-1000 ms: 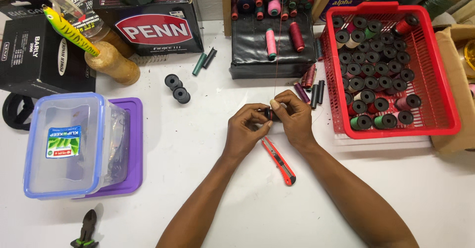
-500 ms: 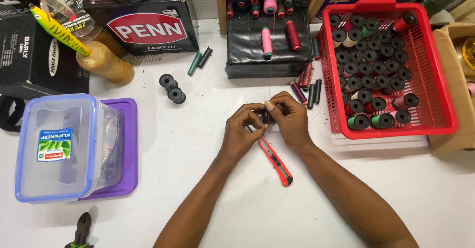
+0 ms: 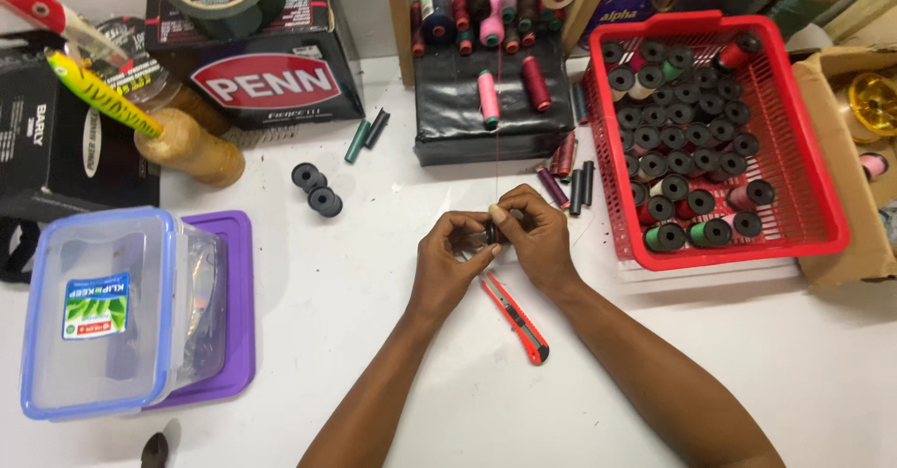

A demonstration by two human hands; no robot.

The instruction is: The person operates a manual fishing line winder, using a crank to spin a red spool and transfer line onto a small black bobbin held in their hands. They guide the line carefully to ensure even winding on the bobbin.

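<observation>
Both hands meet mid-frame: left hand (image 3: 451,261) and right hand (image 3: 534,239) pinch a small dark spool (image 3: 491,232) between fingertips, fingers curled shut. White worktop (image 3: 374,337), red basket (image 3: 804,197) of spools upper right, clear container (image 3: 103,319) lower left, red cutter (image 3: 515,317) just below hands. Grip unchanged from earlier; view shifted slightly.

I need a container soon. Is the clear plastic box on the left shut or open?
Shut: the clear plastic box has its blue-rimmed lid seated flat on top. It rests on a separate purple lid.

A white worktable (image 3: 308,337) under even light.
</observation>
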